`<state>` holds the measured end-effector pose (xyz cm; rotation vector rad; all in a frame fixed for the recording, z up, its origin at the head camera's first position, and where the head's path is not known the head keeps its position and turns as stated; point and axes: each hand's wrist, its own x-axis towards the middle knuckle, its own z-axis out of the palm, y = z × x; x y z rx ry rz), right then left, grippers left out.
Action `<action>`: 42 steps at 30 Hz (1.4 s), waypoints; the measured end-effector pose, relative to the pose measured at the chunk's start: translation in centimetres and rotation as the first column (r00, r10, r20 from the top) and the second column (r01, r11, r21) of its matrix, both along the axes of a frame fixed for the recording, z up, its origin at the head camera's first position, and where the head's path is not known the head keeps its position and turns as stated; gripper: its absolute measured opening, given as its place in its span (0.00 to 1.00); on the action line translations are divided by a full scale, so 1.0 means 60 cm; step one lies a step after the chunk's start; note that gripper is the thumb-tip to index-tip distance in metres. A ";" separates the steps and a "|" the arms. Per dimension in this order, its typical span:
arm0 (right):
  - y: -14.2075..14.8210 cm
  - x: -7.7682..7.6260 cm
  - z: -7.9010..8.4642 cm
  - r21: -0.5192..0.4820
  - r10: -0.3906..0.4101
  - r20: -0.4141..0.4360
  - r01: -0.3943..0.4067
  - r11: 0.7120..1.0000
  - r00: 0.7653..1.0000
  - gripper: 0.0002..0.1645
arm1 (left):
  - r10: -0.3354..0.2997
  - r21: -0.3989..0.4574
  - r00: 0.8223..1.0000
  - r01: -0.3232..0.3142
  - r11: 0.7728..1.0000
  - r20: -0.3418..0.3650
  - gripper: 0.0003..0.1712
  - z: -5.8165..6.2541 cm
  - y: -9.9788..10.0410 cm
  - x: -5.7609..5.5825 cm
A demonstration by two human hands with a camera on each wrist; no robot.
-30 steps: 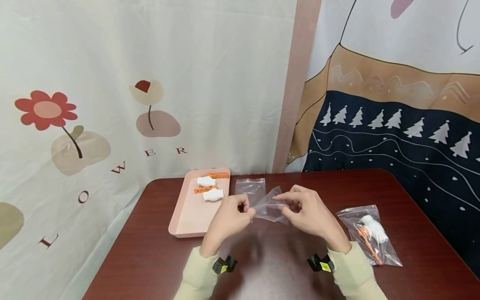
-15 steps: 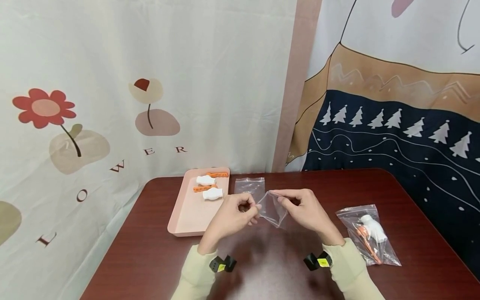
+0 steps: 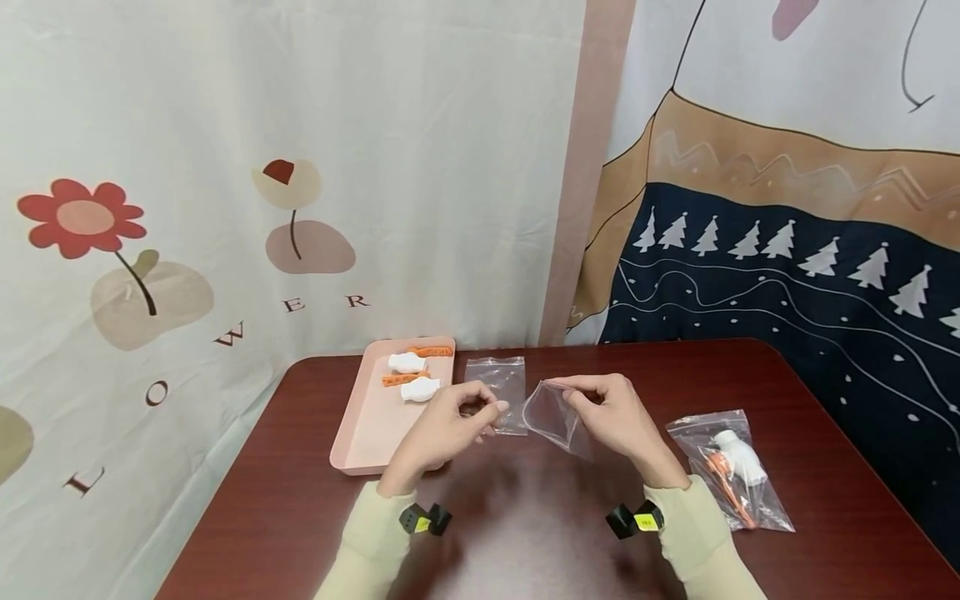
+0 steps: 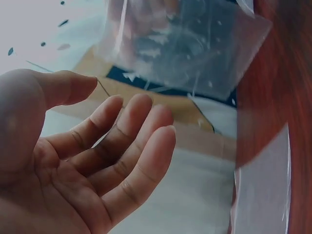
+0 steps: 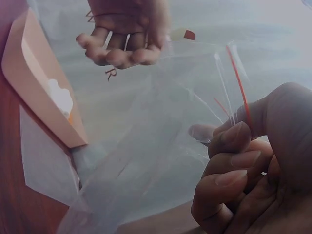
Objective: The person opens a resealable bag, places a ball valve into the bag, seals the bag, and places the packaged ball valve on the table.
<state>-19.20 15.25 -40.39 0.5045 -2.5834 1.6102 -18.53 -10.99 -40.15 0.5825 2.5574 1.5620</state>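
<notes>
My right hand (image 3: 611, 412) pinches the edge of a clear zip-lock bag (image 3: 551, 417) between thumb and fingers. The bag hangs down with its mouth spread apart, and its red zip line shows in the right wrist view. To the left of the bag, my left hand (image 3: 452, 427) is held in the air, fingers loosely bent and holding nothing. In the left wrist view, a gap separates the left fingertips (image 4: 163, 146) from the bag. Another flat zip-lock bag (image 3: 506, 379) lies on the table behind the hands.
A pink tray (image 3: 367, 433) at the left holds two white pieces (image 3: 420, 389) and two orange strips (image 3: 431, 352). On the right lies a filled zip-lock bag (image 3: 772, 508) with a white piece and an orange piece inside. A printed cloth hangs behind the dark red table (image 3: 300, 500).
My left hand has let go of the bag and moved left, away from it. The bag's mouth has spread apart while my right hand keeps its pinch.
</notes>
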 end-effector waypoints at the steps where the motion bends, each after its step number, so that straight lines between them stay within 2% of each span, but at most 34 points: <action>1: 0.001 0.000 0.000 0.001 -0.003 0.005 0.003 1.000 1.000 0.16 | 0.010 -0.020 1.000 -0.010 1.000 -0.009 0.09 0.000 -0.006 -0.004; 4: 0.003 -0.001 0.001 0.007 -0.010 0.007 0.010 1.000 1.000 0.17 | 0.042 -0.098 0.998 -0.045 0.994 -0.041 0.07 0.002 -0.027 -0.019; 10: 0.004 0.001 0.002 0.015 -0.011 -0.004 0.011 1.000 1.000 0.17 | 0.084 -0.232 0.992 -0.104 0.967 -0.094 0.10 -0.002 -0.069 -0.054; 13: 0.005 0.000 0.001 0.025 -0.012 -0.003 0.012 1.000 1.000 0.18 | 0.077 -0.283 0.991 -0.106 0.953 -0.113 0.12 -0.010 -0.090 -0.075; 16: 0.005 0.000 0.000 0.038 -0.014 -0.002 0.014 0.999 1.000 0.18 | 0.052 -0.356 0.990 -0.095 0.930 -0.128 0.15 -0.019 -0.109 -0.097; 19: 0.005 0.000 0.000 0.043 -0.012 -0.006 0.012 0.999 1.000 0.18 | 0.022 -0.453 0.991 -0.078 0.888 -0.129 0.19 -0.030 -0.126 -0.118; 22: 0.006 0.000 0.000 0.040 -0.013 -0.005 0.014 0.999 1.000 0.18 | -0.003 -0.543 0.992 -0.066 0.837 -0.125 0.23 -0.039 -0.140 -0.134; 29: 0.007 -0.001 0.000 0.035 -0.022 0.001 0.022 0.999 1.000 0.17 | -0.048 -0.688 0.988 -0.066 0.723 -0.145 0.26 -0.060 -0.153 -0.158; 37: 0.006 -0.001 -0.002 0.033 -0.015 0.020 0.014 0.999 1.000 0.16 | -0.029 -0.757 0.995 -0.057 0.651 -0.100 0.26 -0.082 -0.154 -0.178; 39: 0.007 -0.001 -0.003 0.032 -0.012 0.023 0.011 0.999 1.000 0.15 | -0.050 -0.776 0.993 -0.049 0.628 -0.103 0.23 -0.086 -0.154 -0.183; 42: 0.008 -0.001 -0.003 0.033 -0.010 0.023 0.010 0.999 1.000 0.16 | -0.094 -0.782 0.987 -0.044 0.622 -0.130 0.18 -0.089 -0.154 -0.191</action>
